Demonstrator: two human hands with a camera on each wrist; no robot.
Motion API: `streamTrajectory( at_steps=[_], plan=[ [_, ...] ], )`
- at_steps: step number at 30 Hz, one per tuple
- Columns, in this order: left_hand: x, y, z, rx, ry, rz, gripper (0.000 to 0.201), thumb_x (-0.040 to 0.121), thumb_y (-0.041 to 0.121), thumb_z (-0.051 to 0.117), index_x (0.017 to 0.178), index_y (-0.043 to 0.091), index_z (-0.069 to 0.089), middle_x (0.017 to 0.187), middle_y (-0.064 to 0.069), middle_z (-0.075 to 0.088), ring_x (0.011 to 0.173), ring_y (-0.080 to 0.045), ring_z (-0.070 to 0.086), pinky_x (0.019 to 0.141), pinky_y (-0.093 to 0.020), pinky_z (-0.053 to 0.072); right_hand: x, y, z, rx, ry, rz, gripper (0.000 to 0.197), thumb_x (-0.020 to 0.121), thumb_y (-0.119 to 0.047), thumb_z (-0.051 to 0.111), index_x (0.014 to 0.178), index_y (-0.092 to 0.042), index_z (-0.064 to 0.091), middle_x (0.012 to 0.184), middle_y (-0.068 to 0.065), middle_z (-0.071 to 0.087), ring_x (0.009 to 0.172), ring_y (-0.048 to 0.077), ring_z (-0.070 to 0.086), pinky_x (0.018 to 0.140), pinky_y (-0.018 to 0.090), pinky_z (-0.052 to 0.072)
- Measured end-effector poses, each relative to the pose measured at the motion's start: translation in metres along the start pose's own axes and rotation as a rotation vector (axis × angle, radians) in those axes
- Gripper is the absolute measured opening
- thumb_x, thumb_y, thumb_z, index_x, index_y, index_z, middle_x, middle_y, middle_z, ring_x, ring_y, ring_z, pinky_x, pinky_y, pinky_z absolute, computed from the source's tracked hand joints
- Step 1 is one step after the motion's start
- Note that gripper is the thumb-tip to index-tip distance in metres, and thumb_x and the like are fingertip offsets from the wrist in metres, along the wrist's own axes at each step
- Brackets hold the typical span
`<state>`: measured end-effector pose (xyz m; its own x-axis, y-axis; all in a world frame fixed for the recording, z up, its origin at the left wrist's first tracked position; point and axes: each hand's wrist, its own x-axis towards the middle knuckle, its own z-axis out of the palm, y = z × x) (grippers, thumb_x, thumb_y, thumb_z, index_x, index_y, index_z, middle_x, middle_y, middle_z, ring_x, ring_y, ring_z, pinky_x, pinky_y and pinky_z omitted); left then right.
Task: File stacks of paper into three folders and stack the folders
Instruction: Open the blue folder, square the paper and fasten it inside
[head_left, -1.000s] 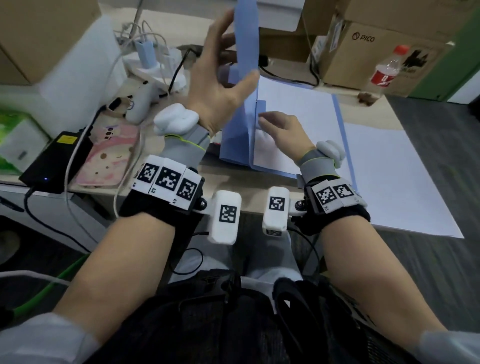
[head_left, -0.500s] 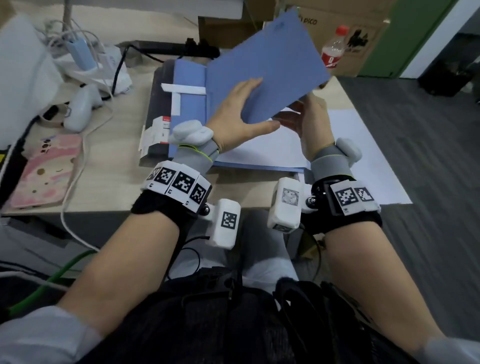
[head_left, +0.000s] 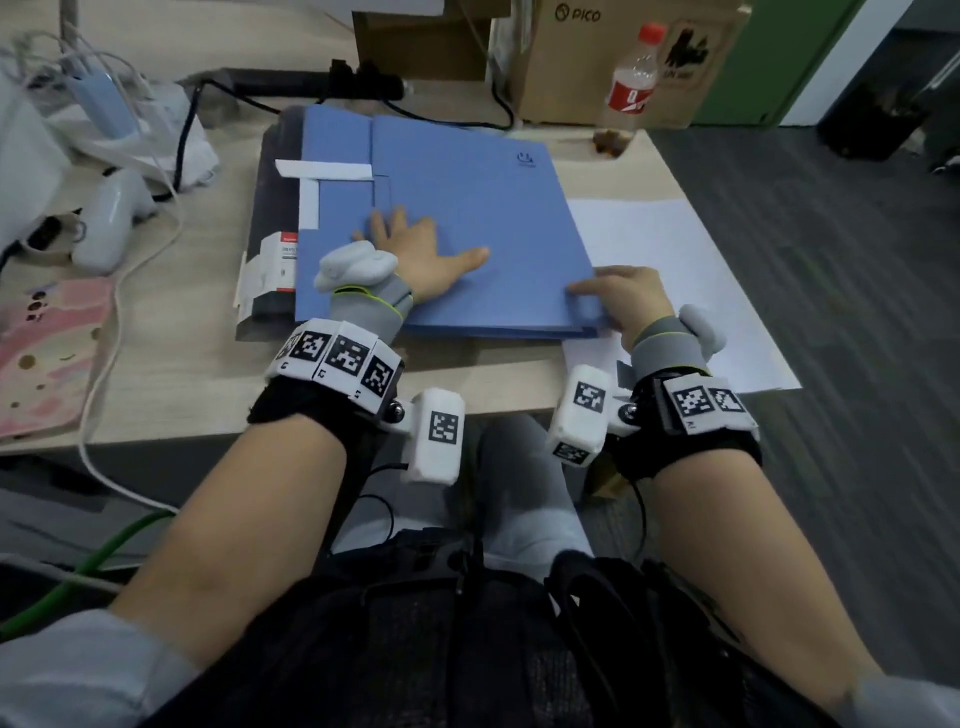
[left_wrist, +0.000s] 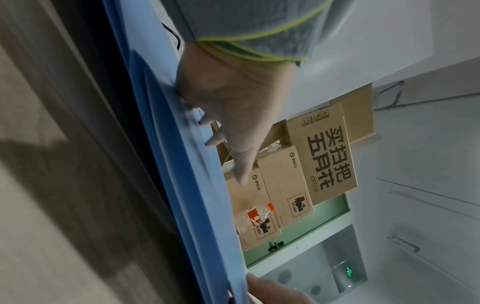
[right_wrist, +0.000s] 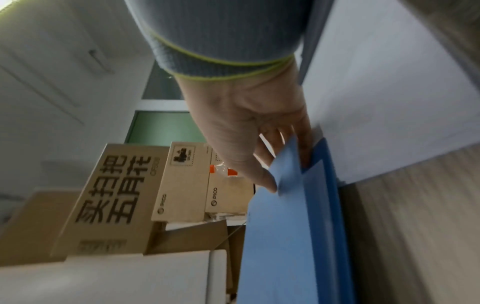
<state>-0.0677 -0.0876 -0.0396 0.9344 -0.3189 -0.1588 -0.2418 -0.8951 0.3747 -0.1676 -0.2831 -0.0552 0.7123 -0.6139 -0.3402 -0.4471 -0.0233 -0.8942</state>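
1. Lying closed on the desk (head_left: 208, 374), the blue folder (head_left: 483, 223) has its cover down flat, its spine side to the left and its free edge to the right.
2. Left hand (head_left: 423, 254) rests palm-down on the cover near the folder's near-left part, fingers straight and spread, thumb pointing right — pressing, not gripping.
3. In the left wrist view the same hand (left_wrist: 233, 115) lies against the blue surface (left_wrist: 197, 185) with fingertips touching it and nothing curled round.
4. Right hand (head_left: 621, 304) is at the folder's near-right corner; its thumb lies on top of the cover.
5. From the right wrist view the right hand (right_wrist: 249, 127) pinches that corner of the folder (right_wrist: 288, 164) — thumb on one face of the cover, fingers on the other.
6. Folder therefore sits between the two hands: under the left palm, and caught at its corner by the right.
7. Loose white paper (head_left: 675, 270) lies on the desk just right of the folder, partly under the right hand and hanging past the desk edge.
8. A second blue folder (head_left: 332, 150) shows beneath, jutting out to the left, on a dark flat box (head_left: 272, 208).
9. Behind stand a plastic bottle (head_left: 631, 85) and cardboard boxes (head_left: 576, 62).
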Motion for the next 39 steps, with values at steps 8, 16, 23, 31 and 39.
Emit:
streamTrajectory(
  at_steps=[8, 16, 23, 31, 39],
  plan=[
    [0.025, -0.017, -0.004, 0.026, 0.127, -0.242, 0.091, 0.084, 0.055, 0.054, 0.146, 0.000, 0.018, 0.158, -0.017, 0.006, 0.148, -0.032, -0.002, 0.119, -0.045, 0.002, 0.020, -0.010, 0.017, -0.305, 0.033, -0.046, 0.044, 0.066, -0.020, 0.080, 0.104, -0.005, 0.065, 0.101, 0.007, 0.064, 0.091, 0.027, 0.058, 0.078, 0.033, 0.051],
    [0.041, -0.018, -0.018, -0.507, 0.242, -0.227, 0.035, 0.075, 0.020, 0.057, 0.107, 0.005, 0.049, 0.115, -0.011, 0.058, 0.103, -0.032, 0.056, 0.090, -0.037, 0.048, 0.024, -0.024, 0.019, -0.293, 0.059, -0.047, 0.021, 0.062, -0.002, 0.069, 0.059, -0.011, 0.051, 0.063, 0.003, 0.049, 0.061, 0.025, 0.044, 0.051, 0.023, 0.035],
    [0.033, -0.024, -0.032, -1.145, 0.239, -0.144, 0.034, 0.085, -0.006, 0.054, 0.112, 0.010, 0.041, 0.091, 0.001, 0.055, 0.081, -0.019, 0.059, 0.074, -0.034, 0.056, 0.024, -0.039, 0.022, 0.060, -0.020, -0.053, 0.021, 0.070, -0.020, 0.079, 0.083, -0.012, 0.065, 0.074, 0.000, 0.064, 0.060, 0.015, 0.059, 0.050, 0.018, 0.043],
    [0.017, -0.039, -0.036, -1.085, 0.124, -0.066, 0.031, 0.088, -0.008, 0.049, 0.118, -0.001, 0.045, 0.106, -0.010, 0.060, 0.079, -0.013, 0.061, 0.065, -0.024, 0.055, 0.024, -0.047, 0.037, 0.279, -0.074, -0.088, 0.033, 0.071, -0.011, 0.079, 0.102, -0.007, 0.067, 0.104, 0.010, 0.072, 0.095, 0.029, 0.069, 0.086, 0.043, 0.057],
    [0.016, -0.061, -0.070, -0.837, 0.165, -0.060, 0.009, 0.090, 0.006, 0.057, 0.082, 0.010, 0.059, 0.069, -0.001, 0.055, 0.038, -0.001, 0.055, 0.047, -0.018, 0.053, 0.026, -0.049, 0.043, 0.293, -0.115, -0.092, 0.025, 0.076, -0.005, 0.074, 0.097, -0.013, 0.065, 0.105, 0.007, 0.071, 0.094, 0.026, 0.068, 0.087, 0.040, 0.056]
  ],
)
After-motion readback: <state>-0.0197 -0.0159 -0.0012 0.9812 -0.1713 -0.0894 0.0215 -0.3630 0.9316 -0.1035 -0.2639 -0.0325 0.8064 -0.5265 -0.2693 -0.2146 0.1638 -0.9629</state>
